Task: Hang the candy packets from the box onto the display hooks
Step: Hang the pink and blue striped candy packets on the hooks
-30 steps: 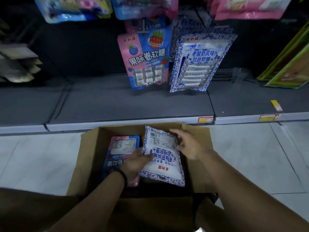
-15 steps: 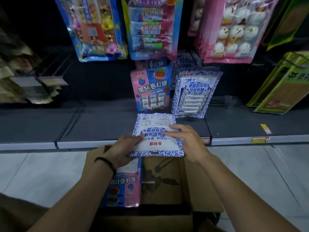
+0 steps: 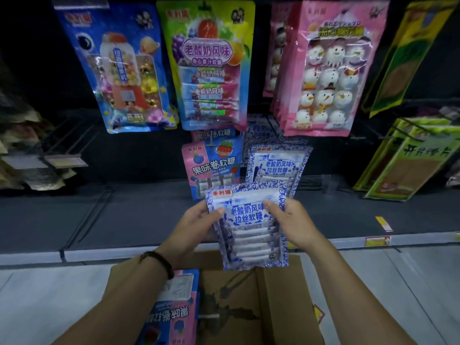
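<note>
I hold a blue-and-white candy packet [image 3: 251, 227] upright, front side toward me, above the cardboard box [image 3: 281, 302]. My left hand [image 3: 196, 225] grips its left edge and my right hand [image 3: 291, 222] grips its right edge, thumbs on the front. Just beyond it, matching blue-and-white packets [image 3: 277, 165] hang on a low hook. A pink-and-blue packet [image 3: 214, 160] hangs to their left. Another pink-and-blue packet [image 3: 174, 310] lies in the box's left side.
Larger packets hang above: a blue one [image 3: 119, 70], a multicolour one [image 3: 209, 66] and pink snowman ones [image 3: 326, 70]. Green packs [image 3: 403, 165] lean at right. A dark shelf base [image 3: 124, 215] runs below the hooks. Pale floor tiles [image 3: 49, 295] surround the box.
Both hands lifted the blue-and-white packet out of the box and turned it from back-side, upside down to front-side, upright. My view tilted up toward the hanging packets.
</note>
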Motion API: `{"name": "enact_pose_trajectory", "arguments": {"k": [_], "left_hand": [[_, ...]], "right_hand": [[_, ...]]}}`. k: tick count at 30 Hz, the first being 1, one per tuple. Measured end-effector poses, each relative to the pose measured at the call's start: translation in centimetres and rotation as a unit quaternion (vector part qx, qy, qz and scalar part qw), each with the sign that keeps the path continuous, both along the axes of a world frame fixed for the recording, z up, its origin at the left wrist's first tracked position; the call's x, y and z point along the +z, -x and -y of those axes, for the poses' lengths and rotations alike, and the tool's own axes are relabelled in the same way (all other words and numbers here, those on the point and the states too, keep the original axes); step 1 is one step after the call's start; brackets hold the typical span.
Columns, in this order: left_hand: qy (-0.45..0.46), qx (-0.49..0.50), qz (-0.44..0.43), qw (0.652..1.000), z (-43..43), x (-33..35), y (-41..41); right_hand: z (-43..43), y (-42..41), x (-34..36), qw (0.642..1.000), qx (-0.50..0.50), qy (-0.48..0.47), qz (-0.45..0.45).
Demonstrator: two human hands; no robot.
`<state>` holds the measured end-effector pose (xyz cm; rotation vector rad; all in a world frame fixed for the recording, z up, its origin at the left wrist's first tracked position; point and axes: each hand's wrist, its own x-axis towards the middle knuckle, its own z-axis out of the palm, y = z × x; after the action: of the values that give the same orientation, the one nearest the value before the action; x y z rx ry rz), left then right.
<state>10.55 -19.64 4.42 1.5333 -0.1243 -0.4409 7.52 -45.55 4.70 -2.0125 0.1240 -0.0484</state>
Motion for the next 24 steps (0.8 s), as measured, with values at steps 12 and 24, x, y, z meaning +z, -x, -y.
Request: {"name": "enact_pose_trajectory", "arguments": {"k": [12,24], "left_hand": [[-0.026,0.079,0.009,0.996,9.3,1.5,-4.4],[-0.030,0.189,0.118,0.974,16.3,2.1,-10.0]], "right_hand": [[2.8,-2.5,0.7,0.975,-0.172,-0.014,0.141],[4.9,-6.5,0.7,0.967,-0.196,0.045,0.156]]}}
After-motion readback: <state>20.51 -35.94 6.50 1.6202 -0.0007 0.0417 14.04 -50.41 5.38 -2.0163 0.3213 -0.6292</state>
